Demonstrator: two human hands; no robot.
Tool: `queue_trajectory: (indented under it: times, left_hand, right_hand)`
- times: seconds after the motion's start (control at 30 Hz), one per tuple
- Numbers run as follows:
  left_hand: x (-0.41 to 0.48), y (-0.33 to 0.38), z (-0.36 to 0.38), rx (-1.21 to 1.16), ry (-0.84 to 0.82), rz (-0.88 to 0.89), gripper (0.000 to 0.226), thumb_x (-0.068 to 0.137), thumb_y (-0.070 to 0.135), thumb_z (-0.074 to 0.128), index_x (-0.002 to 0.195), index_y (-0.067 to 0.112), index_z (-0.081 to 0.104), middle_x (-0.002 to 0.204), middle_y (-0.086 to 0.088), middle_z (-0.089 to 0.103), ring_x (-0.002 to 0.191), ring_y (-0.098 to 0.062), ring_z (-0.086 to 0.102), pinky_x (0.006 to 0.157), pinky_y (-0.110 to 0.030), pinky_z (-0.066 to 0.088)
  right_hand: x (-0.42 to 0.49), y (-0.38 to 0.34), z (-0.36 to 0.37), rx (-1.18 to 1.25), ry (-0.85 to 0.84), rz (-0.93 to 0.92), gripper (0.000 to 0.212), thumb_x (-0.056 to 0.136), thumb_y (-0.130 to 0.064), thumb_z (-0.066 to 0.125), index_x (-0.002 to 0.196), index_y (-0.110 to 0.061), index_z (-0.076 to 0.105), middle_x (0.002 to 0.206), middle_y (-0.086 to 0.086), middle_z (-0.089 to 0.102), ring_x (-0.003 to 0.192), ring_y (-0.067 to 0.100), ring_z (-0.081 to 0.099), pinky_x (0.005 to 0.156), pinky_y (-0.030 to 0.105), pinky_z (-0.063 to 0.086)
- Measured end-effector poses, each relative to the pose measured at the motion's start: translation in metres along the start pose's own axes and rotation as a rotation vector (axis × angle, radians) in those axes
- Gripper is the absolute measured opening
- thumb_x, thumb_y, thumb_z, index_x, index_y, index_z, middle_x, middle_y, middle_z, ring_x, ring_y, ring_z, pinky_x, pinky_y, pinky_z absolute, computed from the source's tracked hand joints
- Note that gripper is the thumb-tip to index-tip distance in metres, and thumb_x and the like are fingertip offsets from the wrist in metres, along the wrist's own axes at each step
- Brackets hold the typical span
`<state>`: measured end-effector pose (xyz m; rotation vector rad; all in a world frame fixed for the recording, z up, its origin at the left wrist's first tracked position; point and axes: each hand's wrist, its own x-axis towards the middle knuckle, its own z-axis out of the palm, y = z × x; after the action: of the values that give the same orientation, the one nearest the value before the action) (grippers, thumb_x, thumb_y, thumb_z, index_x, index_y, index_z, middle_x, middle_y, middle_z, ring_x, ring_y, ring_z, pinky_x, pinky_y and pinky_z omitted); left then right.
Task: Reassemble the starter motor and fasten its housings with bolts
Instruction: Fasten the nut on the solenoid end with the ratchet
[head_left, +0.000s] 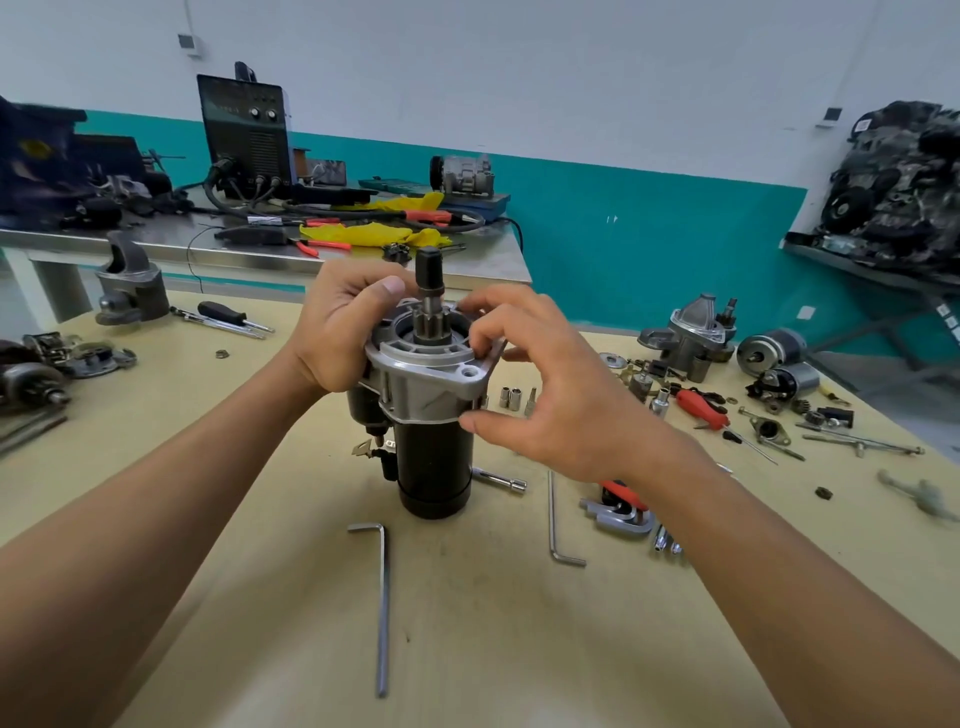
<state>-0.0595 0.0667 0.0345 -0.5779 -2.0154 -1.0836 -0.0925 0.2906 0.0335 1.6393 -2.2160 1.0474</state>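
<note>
Near the middle of the yellowish workbench (260, 597), I am steadying the upright starter motor (431, 415): my left hand (337, 332) is gripping its aluminium housing (426, 374), my right hand (550, 395) is pinching the flange. Hex keys (382, 597) are lying toward the near edge, under a teal-banded wall (649, 234).

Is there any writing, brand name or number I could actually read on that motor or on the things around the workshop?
None can be read.
Black machine on the back bench: its panel markings are too blurred.
White tag on the engine at right: too small.
Starter motor in both hands: no lettering shows.
</note>
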Motion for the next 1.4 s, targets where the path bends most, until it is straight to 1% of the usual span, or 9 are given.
queue_trajectory:
  times: [0.07,0.2,0.37,0.7,0.87,1.03,1.17,1.3,1.4]
  left_hand:
    - [-0.001,-0.001,-0.002,-0.013,0.019,-0.013,0.054,0.087,0.033,0.038,0.089,-0.012,0.069,0.076,-0.024,0.065,0.064,-0.04,0.055,0.059,-0.041,0.043]
    - [-0.004,-0.005,-0.005,-0.04,0.014,-0.032,0.059,0.088,0.032,0.038,0.081,-0.02,0.065,0.07,-0.037,0.057,0.063,-0.049,0.05,0.057,-0.054,0.039]
    - [-0.006,-0.008,-0.008,-0.057,0.033,-0.057,0.061,0.086,0.035,0.039,0.082,-0.02,0.065,0.073,-0.039,0.057,0.067,-0.052,0.051,0.062,-0.059,0.04]
    - [-0.004,-0.015,-0.006,-0.098,0.025,-0.103,0.053,0.086,0.033,0.039,0.094,-0.009,0.071,0.08,-0.023,0.068,0.073,-0.038,0.06,0.066,-0.037,0.044]
    - [-0.009,-0.017,-0.003,-0.14,0.114,-0.176,0.036,0.089,0.027,0.043,0.084,0.009,0.074,0.065,0.009,0.07,0.061,-0.004,0.059,0.057,-0.019,0.041]
    - [-0.021,-0.011,-0.008,-0.096,0.293,-0.329,0.033,0.086,0.032,0.051,0.07,0.019,0.076,0.061,-0.006,0.068,0.057,-0.013,0.056,0.051,-0.023,0.04]
    - [-0.027,-0.007,-0.001,0.096,0.457,-0.495,0.035,0.088,0.026,0.051,0.066,0.015,0.077,0.061,-0.005,0.07,0.058,-0.011,0.058,0.053,-0.032,0.045]
    - [-0.032,-0.001,-0.001,0.129,0.546,-0.61,0.042,0.084,0.038,0.051,0.065,0.008,0.072,0.066,-0.014,0.068,0.059,-0.014,0.056,0.061,-0.043,0.049]
    - [-0.039,0.002,-0.006,0.106,0.499,-0.639,0.048,0.082,0.052,0.049,0.071,0.012,0.074,0.07,-0.007,0.071,0.064,-0.017,0.061,0.062,-0.04,0.049]
  right_hand:
    - [-0.002,0.003,0.002,0.003,-0.006,0.004,0.049,0.079,-0.018,0.082,0.112,-0.032,0.05,0.146,-0.013,0.04,0.134,0.01,0.039,0.107,0.042,0.043]
    - [-0.003,0.01,0.005,0.095,0.001,0.039,0.071,0.087,-0.016,0.075,0.144,-0.039,0.04,0.15,-0.019,0.038,0.138,0.001,0.035,0.107,0.031,0.044]
    - [0.007,0.016,0.008,0.027,0.04,-0.015,0.076,0.087,-0.015,0.075,0.147,-0.041,0.038,0.14,-0.031,0.04,0.135,0.0,0.039,0.101,0.029,0.048]
    - [0.01,0.041,0.02,-0.154,0.281,-0.354,0.063,0.089,-0.021,0.071,0.143,-0.015,0.039,0.136,0.012,0.059,0.123,0.02,0.057,0.092,0.034,0.056]
    - [0.002,0.032,0.032,0.127,0.293,-0.053,0.065,0.092,-0.041,0.065,0.148,-0.032,0.034,0.153,-0.009,0.041,0.139,0.007,0.041,0.103,0.035,0.049]
    - [-0.009,0.011,0.057,0.458,0.155,0.304,0.104,0.063,-0.073,0.077,0.137,-0.073,0.004,0.151,-0.041,0.021,0.136,-0.002,0.041,0.106,0.034,0.045]
    - [0.004,0.005,0.086,0.344,0.147,0.332,0.108,0.056,-0.054,0.09,0.138,-0.061,0.021,0.124,-0.041,0.051,0.116,-0.014,0.052,0.087,0.006,0.044]
    - [0.027,0.005,0.09,0.265,0.194,0.377,0.097,0.059,-0.043,0.09,0.136,-0.044,0.03,0.119,-0.028,0.058,0.111,-0.006,0.056,0.089,0.017,0.05]
    - [0.036,0.008,0.08,0.28,0.119,0.339,0.094,0.059,-0.043,0.091,0.135,-0.04,0.037,0.118,-0.026,0.061,0.108,-0.011,0.056,0.084,0.01,0.049]
